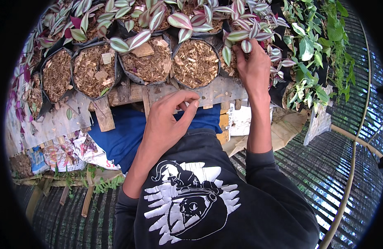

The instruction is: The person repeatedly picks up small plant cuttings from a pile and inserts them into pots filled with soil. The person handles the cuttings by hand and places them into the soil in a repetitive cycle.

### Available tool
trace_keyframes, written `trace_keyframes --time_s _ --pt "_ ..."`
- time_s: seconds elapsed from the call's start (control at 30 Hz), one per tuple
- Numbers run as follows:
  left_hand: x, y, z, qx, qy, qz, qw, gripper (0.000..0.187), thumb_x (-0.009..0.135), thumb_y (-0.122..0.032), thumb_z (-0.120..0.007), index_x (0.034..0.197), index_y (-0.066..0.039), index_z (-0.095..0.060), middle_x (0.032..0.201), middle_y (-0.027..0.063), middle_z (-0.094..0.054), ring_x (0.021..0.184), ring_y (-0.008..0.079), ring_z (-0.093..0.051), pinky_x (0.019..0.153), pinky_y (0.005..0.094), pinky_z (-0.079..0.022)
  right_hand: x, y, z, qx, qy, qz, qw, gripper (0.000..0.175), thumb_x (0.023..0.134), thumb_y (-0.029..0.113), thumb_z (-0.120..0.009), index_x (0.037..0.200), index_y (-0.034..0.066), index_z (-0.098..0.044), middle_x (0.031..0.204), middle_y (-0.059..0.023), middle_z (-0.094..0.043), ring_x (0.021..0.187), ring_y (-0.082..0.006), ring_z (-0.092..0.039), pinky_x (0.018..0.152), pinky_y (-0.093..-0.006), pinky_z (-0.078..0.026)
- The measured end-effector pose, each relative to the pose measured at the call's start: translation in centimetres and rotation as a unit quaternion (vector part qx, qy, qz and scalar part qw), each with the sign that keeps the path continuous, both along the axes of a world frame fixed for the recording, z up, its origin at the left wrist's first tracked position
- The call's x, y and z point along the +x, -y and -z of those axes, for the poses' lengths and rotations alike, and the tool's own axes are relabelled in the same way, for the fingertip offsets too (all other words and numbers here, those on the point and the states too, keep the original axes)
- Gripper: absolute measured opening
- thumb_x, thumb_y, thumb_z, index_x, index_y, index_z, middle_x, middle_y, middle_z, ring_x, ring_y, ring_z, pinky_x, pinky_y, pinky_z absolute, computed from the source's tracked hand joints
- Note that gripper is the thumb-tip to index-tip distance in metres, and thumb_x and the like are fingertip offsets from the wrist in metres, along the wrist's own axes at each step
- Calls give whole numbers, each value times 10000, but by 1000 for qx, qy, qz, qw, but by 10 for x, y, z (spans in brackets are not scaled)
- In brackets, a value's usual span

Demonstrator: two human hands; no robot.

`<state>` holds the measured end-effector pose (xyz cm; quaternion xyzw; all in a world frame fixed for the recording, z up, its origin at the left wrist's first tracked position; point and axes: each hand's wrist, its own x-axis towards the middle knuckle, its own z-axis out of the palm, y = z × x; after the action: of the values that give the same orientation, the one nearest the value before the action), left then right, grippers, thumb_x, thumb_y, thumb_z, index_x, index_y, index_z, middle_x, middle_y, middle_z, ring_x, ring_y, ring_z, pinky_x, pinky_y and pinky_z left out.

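Tradescantia plants with silver, green and purple striped leaves trail over a row of black polybags. My right hand reaches among the leaves at the right-hand bag. Leaves cover its fingertips, so what they grip or touch is hidden. My left hand hovers just in front of the bags, loosely curled, with a gap between thumb and fingers and nothing visible in it. Nearest to it is a polybag filled with wood chips. Another chip-filled polybag stands to its left, a striped sprig lying across its rim.
The bags stand on a wooden slat bench covered partly by a clear plastic sheet. Variegated green vines grow at the right. Printed sacks lie under the bench. A bent pole crosses the dark shade netting.
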<state>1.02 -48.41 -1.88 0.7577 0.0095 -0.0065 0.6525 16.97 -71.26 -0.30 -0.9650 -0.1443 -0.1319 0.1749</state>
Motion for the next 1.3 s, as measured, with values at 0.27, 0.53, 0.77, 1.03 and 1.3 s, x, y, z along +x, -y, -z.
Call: trace_keyframes --time_s 0.27,0.53,0.77,1.03,1.3 --pt "-3 -3 0 7 5 -10 1000 175 998 -101 -766 1148 -11 -772 965 127 -780 791 206 -706 641 349 -545 -5 -4 -6 34 -16 13 999 291 983 213 -841 1147 -11 -753 988 -235 -767 856 -408 -739 784 -468 -555" --pt "-4 -3 3 3 -4 -10 1000 179 1006 -115 -762 1152 -12 -772 957 125 -778 799 195 -712 630 353 -546 -7 -3 -2 49 50 12 997 238 991 224 -831 1060 2 -784 941 -185 -732 879 -380 -698 821 -457 -537" --pt "-3 -5 1 -5 -52 0 999 159 997 -83 -780 1141 -16 -792 993 77 -791 849 159 -680 825 320 -548 -4 2 1 15 39 7 999 230 1001 219 -818 1086 6 -793 988 -182 -733 915 -386 -699 850 -460 -537" --pt "-2 -4 5 -1 -12 -1 1000 184 1009 -118 -752 1152 -2 -757 955 136 -774 799 227 -714 711 371 -560 1 2 1 -28 27 -11 999 200 1046 194 -743 1124 15 -781 1038 -200 -727 1005 -416 -673 921 -487 -511" --pt "0 -6 5 -8 -41 7 999 173 1008 -108 -771 1153 -13 -776 986 95 -786 833 183 -686 787 341 -551 4 1 -1 -61 24 -18 998 178 1036 172 -739 1116 20 -784 1020 -191 -725 987 -410 -662 921 -487 -494"
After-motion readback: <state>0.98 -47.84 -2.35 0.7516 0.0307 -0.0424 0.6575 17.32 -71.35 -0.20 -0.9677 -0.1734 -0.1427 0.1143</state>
